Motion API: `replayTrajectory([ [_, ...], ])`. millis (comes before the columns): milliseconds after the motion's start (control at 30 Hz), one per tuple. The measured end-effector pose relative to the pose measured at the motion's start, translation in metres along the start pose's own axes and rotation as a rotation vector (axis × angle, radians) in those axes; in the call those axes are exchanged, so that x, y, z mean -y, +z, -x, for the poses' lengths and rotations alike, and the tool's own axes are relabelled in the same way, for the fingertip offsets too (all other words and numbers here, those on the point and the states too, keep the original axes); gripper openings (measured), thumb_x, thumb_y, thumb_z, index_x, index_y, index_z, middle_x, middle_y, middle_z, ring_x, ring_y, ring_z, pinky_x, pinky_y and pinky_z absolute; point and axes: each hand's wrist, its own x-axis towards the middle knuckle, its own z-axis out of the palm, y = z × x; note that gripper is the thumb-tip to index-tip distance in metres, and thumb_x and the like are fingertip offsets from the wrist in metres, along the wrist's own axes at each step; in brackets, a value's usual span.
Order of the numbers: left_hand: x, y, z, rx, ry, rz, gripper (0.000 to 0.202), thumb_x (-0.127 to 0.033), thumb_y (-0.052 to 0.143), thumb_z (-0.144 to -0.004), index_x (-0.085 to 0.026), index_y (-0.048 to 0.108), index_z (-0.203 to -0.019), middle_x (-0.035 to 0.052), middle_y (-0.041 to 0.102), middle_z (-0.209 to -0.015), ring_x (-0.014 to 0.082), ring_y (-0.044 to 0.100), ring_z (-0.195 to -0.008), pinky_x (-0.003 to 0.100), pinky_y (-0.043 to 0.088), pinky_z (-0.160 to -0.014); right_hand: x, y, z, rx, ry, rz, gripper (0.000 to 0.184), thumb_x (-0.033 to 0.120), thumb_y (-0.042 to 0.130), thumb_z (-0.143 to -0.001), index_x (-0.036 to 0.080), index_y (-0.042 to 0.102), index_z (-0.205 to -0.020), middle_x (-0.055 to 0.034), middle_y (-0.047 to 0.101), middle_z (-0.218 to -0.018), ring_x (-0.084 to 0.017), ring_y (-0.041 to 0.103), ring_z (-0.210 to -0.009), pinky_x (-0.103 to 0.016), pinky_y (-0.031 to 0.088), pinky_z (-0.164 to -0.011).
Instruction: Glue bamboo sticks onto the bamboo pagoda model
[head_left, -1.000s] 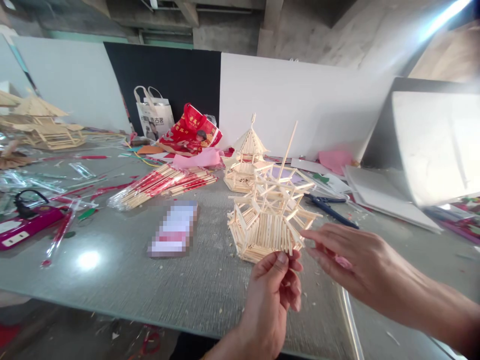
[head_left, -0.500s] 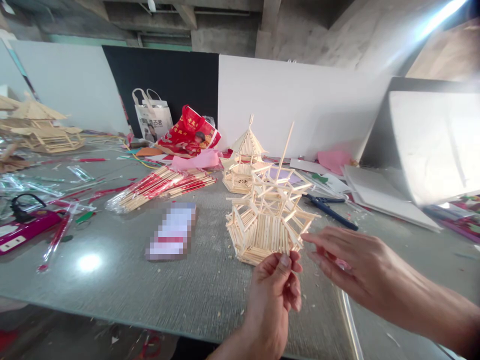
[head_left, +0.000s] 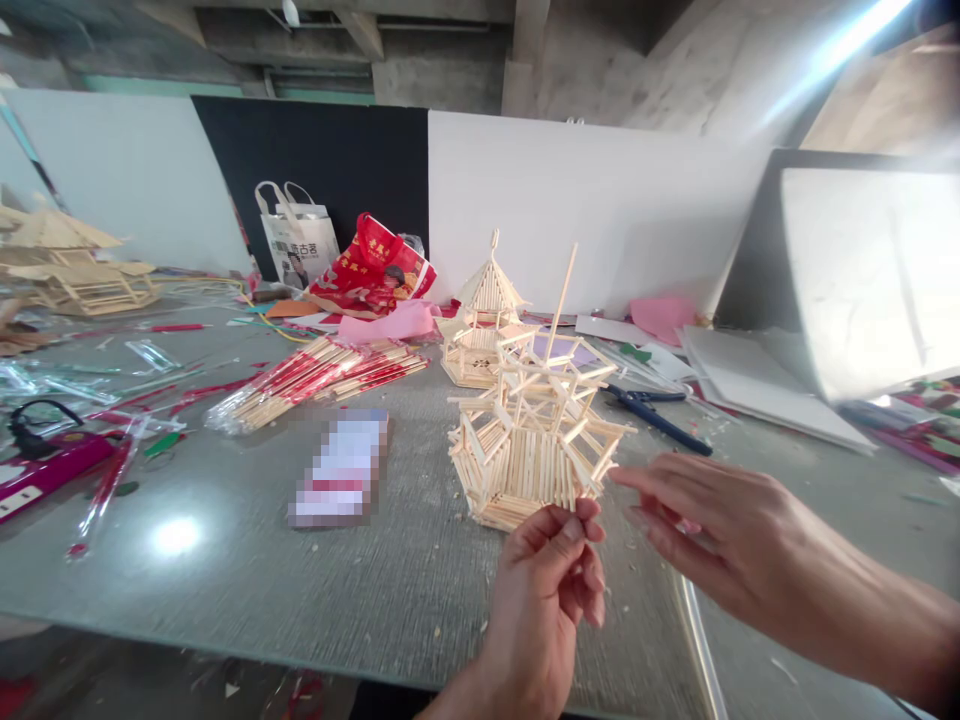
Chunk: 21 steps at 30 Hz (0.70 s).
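A pagoda model built of pale wooden sticks (head_left: pixel 529 462) stands on the table before me, its upper frame unroofed and one long stick (head_left: pixel 561 300) slanting up from it. Close to its front edge, my left hand (head_left: pixel 551 570) is closed in a pinch; whatever is between thumb and forefinger is too small or hidden to name. My right hand (head_left: pixel 712 510) hovers at the model's right side, fingers stretched out, the tips near the lower railing; whether they touch it I cannot tell. Behind stands a smaller stick pagoda (head_left: pixel 489 300) with a pointed roof.
Left of the model lies a phone (head_left: pixel 341 468) with a blurred screen. Bundled sticks (head_left: pixel 300 385) in plastic lie beyond it. Blue-handled pliers (head_left: pixel 664 418) rest at the right, near white boards (head_left: pixel 772 390). A magenta power strip (head_left: pixel 52 470) and another pagoda (head_left: pixel 79 265) are far left.
The view has shifted slightly. Both hands keep nearly the same pose beside the model, and nothing on the table has visibly moved.
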Motion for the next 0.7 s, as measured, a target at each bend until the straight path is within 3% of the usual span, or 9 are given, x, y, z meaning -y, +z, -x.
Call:
replayTrajectory([
  [367, -0.004, 0.005, 0.001, -0.018, -0.002, -0.004, 0.014, -0.020, 0.071, -0.075, -0.009, 0.069, -0.083, 0.0013, 0.058, -0.073, 0.0016, 0.044, -0.046, 0.013, 0.031, -0.036, -0.007, -0.004, 0.008, -0.005, 0.012, 0.068, 0.026, 0.024, 0.045, -0.092, 0.017, 0.054, -0.114, -0.0054, 0.065, -0.101, -0.014, 0.063, -0.085, -0.026, 0.051, -0.071],
  [567, -0.001, 0.004, -0.001, -0.001, 0.000, 0.016, 0.015, -0.021, 0.070, -0.076, -0.009, 0.069, -0.086, 0.0010, 0.058, -0.073, 0.0009, 0.043, -0.046, 0.013, 0.031, -0.037, -0.014, 0.000, 0.017, 0.002, 0.035, 0.076, 0.027, 0.026, 0.047, -0.091, 0.019, 0.053, -0.116, -0.0040, 0.065, -0.105, -0.015, 0.062, -0.093, -0.027, 0.051, -0.079],
  [700, -0.001, 0.003, -0.002, 0.020, 0.001, 0.039, 0.015, -0.020, 0.070, -0.077, -0.009, 0.068, -0.087, 0.0005, 0.058, -0.073, 0.0004, 0.042, -0.046, 0.013, 0.030, -0.038, -0.016, 0.002, 0.019, 0.022, 0.052, 0.065, 0.028, 0.026, 0.045, -0.092, 0.020, 0.050, -0.118, -0.0037, 0.064, -0.103, -0.014, 0.062, -0.089, -0.027, 0.051, -0.075],
])
